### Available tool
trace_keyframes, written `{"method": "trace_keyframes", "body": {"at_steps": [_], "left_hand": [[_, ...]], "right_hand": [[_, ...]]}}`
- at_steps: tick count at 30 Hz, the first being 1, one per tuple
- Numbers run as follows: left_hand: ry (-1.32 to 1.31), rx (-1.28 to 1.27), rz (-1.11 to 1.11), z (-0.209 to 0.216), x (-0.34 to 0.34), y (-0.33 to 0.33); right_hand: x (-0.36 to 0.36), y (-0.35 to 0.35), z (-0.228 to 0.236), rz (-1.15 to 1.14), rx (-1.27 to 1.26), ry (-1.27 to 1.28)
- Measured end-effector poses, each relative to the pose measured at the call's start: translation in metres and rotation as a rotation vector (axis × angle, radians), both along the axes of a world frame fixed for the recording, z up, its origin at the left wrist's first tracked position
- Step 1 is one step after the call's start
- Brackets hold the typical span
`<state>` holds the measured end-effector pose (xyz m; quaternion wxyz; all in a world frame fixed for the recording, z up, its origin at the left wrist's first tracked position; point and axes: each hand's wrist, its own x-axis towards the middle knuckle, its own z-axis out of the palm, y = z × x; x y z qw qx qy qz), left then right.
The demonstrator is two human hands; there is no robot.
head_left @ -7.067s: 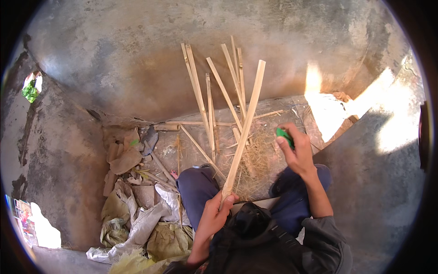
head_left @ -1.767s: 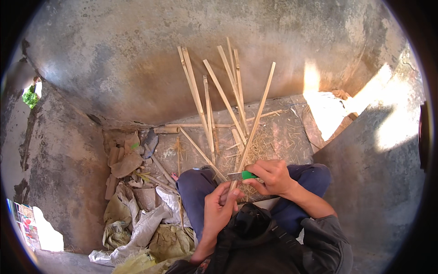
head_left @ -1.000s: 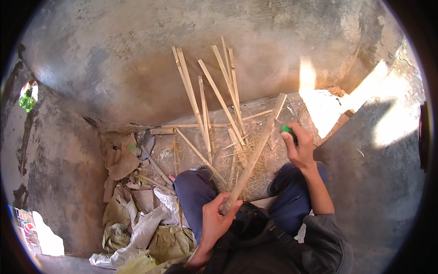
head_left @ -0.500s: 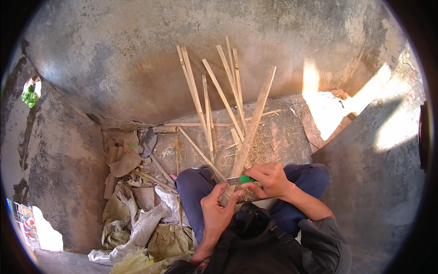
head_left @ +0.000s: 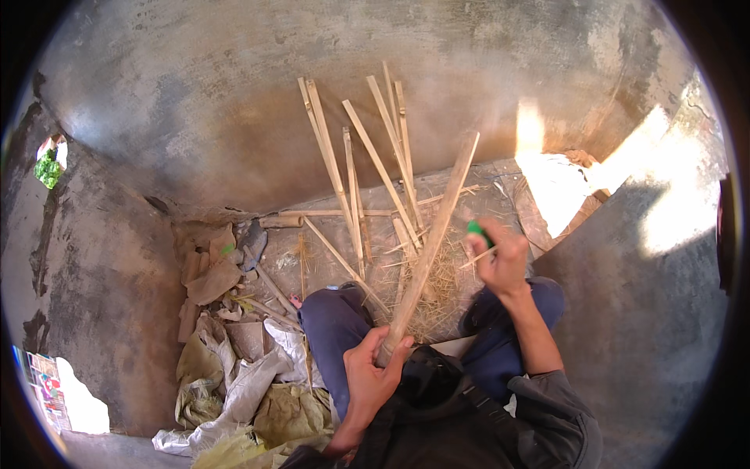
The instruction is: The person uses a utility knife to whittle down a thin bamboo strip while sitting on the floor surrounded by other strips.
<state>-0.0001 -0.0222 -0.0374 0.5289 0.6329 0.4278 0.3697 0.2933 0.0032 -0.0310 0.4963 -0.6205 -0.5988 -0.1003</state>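
Note:
My left hand (head_left: 375, 369) is closed around the lower end of a long flat bamboo strip (head_left: 437, 236), which slants up and away to the right. Raised off to the right of the strip is my right hand (head_left: 502, 258), its fingers curled round a green-handled knife (head_left: 478, 229); the blade cannot be made out. A thin pale sliver (head_left: 478, 257) sticks out to the left from under those fingers. Beneath the strip, shavings (head_left: 445, 297) lie scattered on the ground between my knees.
Several bamboo strips (head_left: 375, 148) lean against the far wall (head_left: 258, 102). One thin strip (head_left: 348, 264) lies slanting by my left knee. Crumpled sacks (head_left: 266, 414) and broken tile pieces (head_left: 215, 281) fill the left side. A concrete wall (head_left: 625, 336) rises at the right.
My right hand has moved up and right with the green-handled knife, away from the strip's near end and my left hand. The strip's far end has dropped slightly.

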Motion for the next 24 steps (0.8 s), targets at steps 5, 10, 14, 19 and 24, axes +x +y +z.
{"method": "trace_keyframes", "body": {"at_steps": [5, 10, 14, 19, 24], "left_hand": [[-0.065, -0.326, -0.185, 0.005, -0.014, 0.004], [-0.224, -0.444, -0.327, -0.006, -0.016, 0.031], [-0.189, -0.47, -0.407, -0.009, -0.01, 0.038], [-0.165, -0.534, -0.506, -0.009, -0.005, 0.039], [-0.262, -0.503, -0.584, -0.014, -0.004, 0.06]], "right_hand": [[0.027, -0.01, 0.027, 0.041, -0.123, 0.267], [0.012, 0.0, 0.031, 0.226, -0.262, 0.431], [0.0, 0.004, 0.045, 0.407, -0.357, 0.613], [0.0, 0.018, 0.054, 0.425, -0.426, 0.615], [0.003, 0.028, 0.045, 0.584, -0.398, 0.702]]}}
